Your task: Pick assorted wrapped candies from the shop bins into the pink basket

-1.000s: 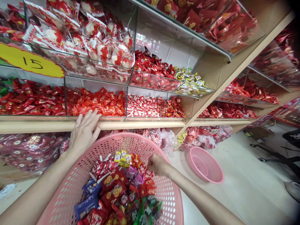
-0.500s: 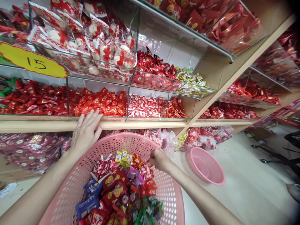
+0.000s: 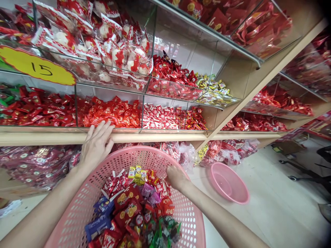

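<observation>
My left hand (image 3: 97, 144) lies with fingers stretched out over the wooden front edge of the shelf (image 3: 144, 137), fingertips at the low glass front of the bottom compartments. Just behind those fingertips is a heap of orange-red wrapped candies (image 3: 113, 112). My right hand (image 3: 178, 178) is closed in a fist inside a large pink perforated basket (image 3: 190, 213), close to its far right wall. Whatever the fist may hold is hidden. Mixed wrapped candies (image 3: 129, 203) in red, yellow, blue, purple and green cover the basket's bottom.
Glass-divided compartments above hold white-and-red packets (image 3: 111, 44) and yellow candies (image 3: 217, 86). A yellow price tag (image 3: 38, 67) reads 15. Bagged goods (image 3: 41, 165) fill the space under the shelf. A pink basin (image 3: 230, 182) stands on the floor, with chair legs farther right.
The whole view has shifted very slightly to the right. Both hands keep their places on the shelf edge and in the basket.
</observation>
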The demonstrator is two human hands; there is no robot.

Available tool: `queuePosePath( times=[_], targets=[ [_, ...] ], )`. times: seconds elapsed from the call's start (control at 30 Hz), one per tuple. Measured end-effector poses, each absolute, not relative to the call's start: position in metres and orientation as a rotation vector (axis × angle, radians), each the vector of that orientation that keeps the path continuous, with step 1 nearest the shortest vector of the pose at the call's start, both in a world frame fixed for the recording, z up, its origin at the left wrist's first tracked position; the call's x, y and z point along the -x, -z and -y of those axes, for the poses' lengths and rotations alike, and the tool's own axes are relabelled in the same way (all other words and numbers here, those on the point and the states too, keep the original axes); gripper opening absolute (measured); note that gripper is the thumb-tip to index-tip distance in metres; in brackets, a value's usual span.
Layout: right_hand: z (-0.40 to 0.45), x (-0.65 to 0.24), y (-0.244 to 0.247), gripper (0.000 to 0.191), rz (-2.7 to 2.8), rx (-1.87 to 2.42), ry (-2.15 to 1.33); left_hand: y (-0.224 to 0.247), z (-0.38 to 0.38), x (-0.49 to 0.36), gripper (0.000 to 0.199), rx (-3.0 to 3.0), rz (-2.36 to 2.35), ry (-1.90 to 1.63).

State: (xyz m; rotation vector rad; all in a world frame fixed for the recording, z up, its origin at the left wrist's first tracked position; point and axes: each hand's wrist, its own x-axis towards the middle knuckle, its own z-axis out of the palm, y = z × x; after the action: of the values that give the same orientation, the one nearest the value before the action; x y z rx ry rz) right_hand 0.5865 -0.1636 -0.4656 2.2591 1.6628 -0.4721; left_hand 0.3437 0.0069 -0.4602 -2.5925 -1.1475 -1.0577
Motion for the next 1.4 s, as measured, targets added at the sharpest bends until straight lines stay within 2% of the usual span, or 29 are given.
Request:
queuePosePath(
  times=[0.2,0.33,0.43,0.73,0.97,1.13,1.4],
  targets=[
    [0.163,-0.580,0.465,0.034,-1.628,-2.271,0.456,0.460,-0.008,-0.343,0.051,2.584,1.139,1.057],
    [0.163,-0.582,0.458,0.025,-1.680,-2.310,0.382,0.464,-0.012,-0.341,0.050,2.560,1.101,1.059],
    [0.162,-0.584,0.450,0.024,-1.736,-2.354,0.313,0.466,-0.015,-0.340,0.051,2.560,1.095,1.066],
    [0.147,-0.584,0.418,0.025,-1.855,-2.440,0.071,0.465,-0.013,-0.339,0.051,2.554,1.113,1.020],
    [0.089,-0.559,0.374,0.024,-2.269,-2.394,-0.150,0.464,-0.012,-0.337,0.051,2.566,1.115,0.958],
    [0.031,-0.520,0.355,0.023,-2.599,-2.220,-0.126,0.462,-0.011,-0.336,0.051,2.594,1.126,0.925],
    [-0.027,-0.480,0.361,0.027,-2.362,-2.431,0.149,0.461,-0.011,-0.335,0.050,2.595,1.120,0.938]
  ],
)
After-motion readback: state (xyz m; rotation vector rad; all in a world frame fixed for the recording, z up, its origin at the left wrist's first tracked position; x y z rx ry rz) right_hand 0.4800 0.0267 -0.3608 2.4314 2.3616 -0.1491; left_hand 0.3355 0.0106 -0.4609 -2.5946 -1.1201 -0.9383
